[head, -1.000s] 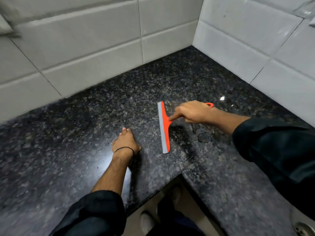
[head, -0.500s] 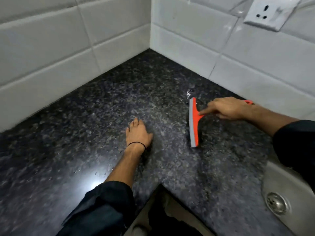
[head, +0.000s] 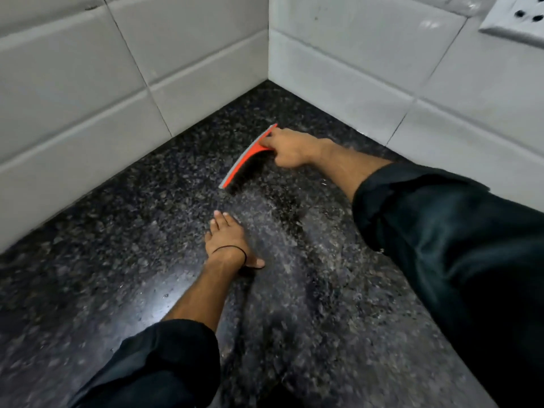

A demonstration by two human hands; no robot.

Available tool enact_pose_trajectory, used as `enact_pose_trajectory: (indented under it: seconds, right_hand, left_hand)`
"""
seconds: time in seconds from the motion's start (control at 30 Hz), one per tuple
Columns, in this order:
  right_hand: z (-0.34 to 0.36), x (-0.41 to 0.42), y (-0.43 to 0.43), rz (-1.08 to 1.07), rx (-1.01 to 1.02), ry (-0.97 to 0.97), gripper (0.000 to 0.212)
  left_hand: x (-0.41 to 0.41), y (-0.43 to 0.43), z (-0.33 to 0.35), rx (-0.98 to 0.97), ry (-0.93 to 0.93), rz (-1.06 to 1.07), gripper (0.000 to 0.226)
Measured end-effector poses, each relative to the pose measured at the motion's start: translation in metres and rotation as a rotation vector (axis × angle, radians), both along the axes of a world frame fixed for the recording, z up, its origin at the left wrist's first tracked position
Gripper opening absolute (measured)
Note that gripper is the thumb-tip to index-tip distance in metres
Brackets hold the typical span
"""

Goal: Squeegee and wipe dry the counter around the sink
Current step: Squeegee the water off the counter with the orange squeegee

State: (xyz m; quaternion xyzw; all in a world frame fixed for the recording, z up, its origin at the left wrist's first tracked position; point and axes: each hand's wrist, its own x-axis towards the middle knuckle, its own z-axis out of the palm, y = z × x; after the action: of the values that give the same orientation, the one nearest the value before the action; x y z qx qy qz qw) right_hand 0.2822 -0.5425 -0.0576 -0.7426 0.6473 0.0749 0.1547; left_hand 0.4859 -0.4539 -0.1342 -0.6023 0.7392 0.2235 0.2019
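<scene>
A: Nearest, bottom of the frame: two dark sleeves point(head: 164, 357), nothing else below.

B: And mid-frame, just left of centre?

A: Left hand point(head: 228, 242) flat, palm down on the counter point(head: 88, 290), fingers together and pointing up-frame, thumb out to the right. Holding nothing. Black band at the wrist. Same bracing pose as half a second ago.

B: Further up?

A: Right hand point(head: 290, 150) closed around the handle of the orange squeegee point(head: 247, 156), index finger stretched along it toward the blade. Handle itself hidden under the hand.

B: Changed how?

A: Half a second ago, blade upright in the frame, out on open granite right of centre. Now slanted, top end toward upper right, lower end toward lower left, and pushed up-frame, near the corner where the two tiled walls point(head: 117, 83) meet. Grey rubber edge facing the left-hand tiles, apparently down on the stone.

B: Meaning for the job?

A: Probably the far reach before a pull stroke back out of the corner. Dull speckled sheen below the blade; wet or merely blurred, hard to say. Sink out of shot now. Wiping dry not begun, no cloth visible.

B: Farthest?

A: White socket plate point(head: 518, 19), top right.
</scene>
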Motion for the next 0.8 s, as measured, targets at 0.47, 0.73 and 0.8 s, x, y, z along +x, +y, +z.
enact_pose_trajectory:
  seconds: [0.47, 0.73, 0.8]
  right_hand:
    - [-0.012, 0.013, 0.003, -0.008, -0.1, 0.199, 0.033]
    - [0.01, -0.062, 0.15, -0.097, 0.022, 0.227, 0.039]
    - [0.007, -0.079, 0.192, -0.158, 0.035, 0.246, 0.041]
  left_hand:
    - [-0.004, 0.001, -0.004, 0.002, 0.048, 0.065, 0.146]
    - [0.001, 0.005, 0.002, 0.007, 0.061, 0.049, 0.144]
    - [0.005, 0.007, 0.001, 0.001, 0.079, 0.039, 0.143]
